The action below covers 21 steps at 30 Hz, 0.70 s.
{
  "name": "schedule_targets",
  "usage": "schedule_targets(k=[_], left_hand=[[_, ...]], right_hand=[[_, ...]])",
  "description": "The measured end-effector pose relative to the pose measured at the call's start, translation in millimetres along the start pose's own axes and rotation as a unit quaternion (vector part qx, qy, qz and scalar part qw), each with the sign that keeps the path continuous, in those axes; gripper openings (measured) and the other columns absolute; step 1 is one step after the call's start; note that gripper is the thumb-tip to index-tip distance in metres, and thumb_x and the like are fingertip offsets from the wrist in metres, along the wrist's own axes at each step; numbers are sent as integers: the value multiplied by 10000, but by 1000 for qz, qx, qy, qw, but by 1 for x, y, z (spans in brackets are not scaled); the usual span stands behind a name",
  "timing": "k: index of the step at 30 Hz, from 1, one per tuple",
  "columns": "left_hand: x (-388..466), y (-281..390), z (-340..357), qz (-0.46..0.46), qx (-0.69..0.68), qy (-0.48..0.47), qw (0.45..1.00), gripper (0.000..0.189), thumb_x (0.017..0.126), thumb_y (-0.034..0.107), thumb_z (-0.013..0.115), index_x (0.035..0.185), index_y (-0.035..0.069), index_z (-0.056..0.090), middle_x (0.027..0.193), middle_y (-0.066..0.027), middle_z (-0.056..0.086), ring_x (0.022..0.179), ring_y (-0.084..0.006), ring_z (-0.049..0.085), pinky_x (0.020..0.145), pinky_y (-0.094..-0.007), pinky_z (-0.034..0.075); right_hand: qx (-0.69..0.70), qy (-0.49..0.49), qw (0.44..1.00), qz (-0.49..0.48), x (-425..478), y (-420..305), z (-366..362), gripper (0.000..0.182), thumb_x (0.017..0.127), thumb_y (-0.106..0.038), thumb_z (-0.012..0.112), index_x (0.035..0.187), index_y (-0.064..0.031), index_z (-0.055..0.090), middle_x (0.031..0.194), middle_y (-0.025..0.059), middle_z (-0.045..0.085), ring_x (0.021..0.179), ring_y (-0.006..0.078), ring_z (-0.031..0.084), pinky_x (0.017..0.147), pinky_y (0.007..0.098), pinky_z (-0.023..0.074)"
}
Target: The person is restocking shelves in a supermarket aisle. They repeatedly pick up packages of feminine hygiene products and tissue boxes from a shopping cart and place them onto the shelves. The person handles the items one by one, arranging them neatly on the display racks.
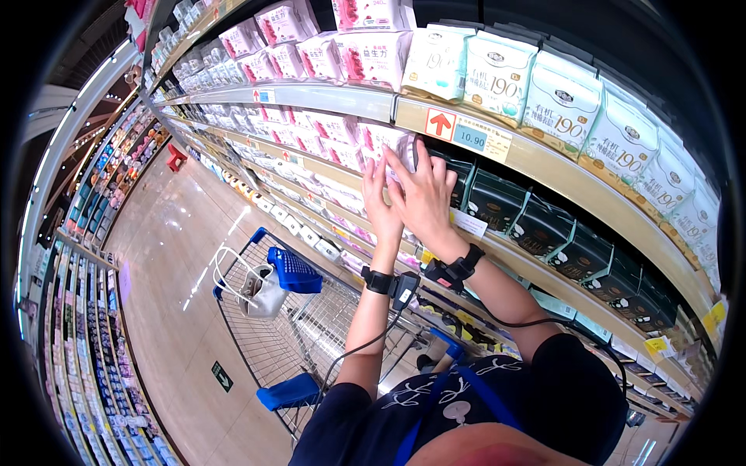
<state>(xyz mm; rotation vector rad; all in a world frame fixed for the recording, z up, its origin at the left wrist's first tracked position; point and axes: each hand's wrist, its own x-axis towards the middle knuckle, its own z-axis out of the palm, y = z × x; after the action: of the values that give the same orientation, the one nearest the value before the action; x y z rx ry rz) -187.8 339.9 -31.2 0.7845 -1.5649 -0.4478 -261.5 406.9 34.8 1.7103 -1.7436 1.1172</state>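
Note:
Both of my hands reach up to the second shelf, at a row of pink soft packs. My left hand (382,201) is raised with its fingers extended at the lower front of the nearest pink pack (387,138). Beside it, my right hand (425,195) has its fingers spread, with the fingertips at that pack's right side. The hands overlap near the thumbs, and neither is closed around a pack. Dark green packs (492,195) stand just right of my right hand. Black straps with small devices and a cable are on both wrists.
Above, the shelf edge (542,151) carries price tags, with white packs (498,76) and pink packs (373,58) on it. A wire shopping cart (326,326) stands below my arms, holding a white bag (265,297) and a blue item (294,271). A red stool (175,157) is down the aisle.

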Motion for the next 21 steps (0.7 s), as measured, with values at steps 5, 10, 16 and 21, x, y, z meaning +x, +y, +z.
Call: schedule_targets(k=[5, 10, 16, 21], left_hand=[[-2, -1, 10, -6, 8, -26, 1000, 446, 985, 210, 450, 1404, 62, 494, 1434, -168, 466, 1341, -330, 389, 1117, -417, 295], [-12, 3, 22, -13, -7, -31, 999, 467, 965, 205, 479, 1407, 55, 489, 1463, -162, 446, 1344, -347, 368, 1119, -427, 286], [-15, 14, 23, 25, 34, -28, 999, 488, 940, 217, 533, 1399, 57, 490, 1427, -153, 481, 1312, -351, 392, 1112, -429, 295], [-29, 17, -13, -10, 11, -5, 1000, 453, 861, 73, 624, 1310, 71, 560, 1321, -132, 556, 1254, -319, 468, 1076, -416, 343]], right_hand=[[24, -4, 1000, 19, -2, 5, 14, 487, 839, -264, 642, 1314, -174, 584, 1395, 220, 449, 1061, 314, 456, 879, 448, 316], [25, 11, 1000, -8, -3, 16, 16, 490, 822, -260, 630, 1271, -72, 582, 1362, 218, 470, 1058, 318, 456, 875, 455, 312], [41, 9, 999, -8, -3, 18, 14, 444, 827, -243, 642, 1231, -62, 611, 1355, 208, 488, 1100, 335, 455, 918, 464, 310], [160, 24, 986, -52, -15, 21, 2, 339, 801, -105, 648, 1140, -84, 649, 1338, 157, 503, 1108, 335, 460, 930, 442, 385]])
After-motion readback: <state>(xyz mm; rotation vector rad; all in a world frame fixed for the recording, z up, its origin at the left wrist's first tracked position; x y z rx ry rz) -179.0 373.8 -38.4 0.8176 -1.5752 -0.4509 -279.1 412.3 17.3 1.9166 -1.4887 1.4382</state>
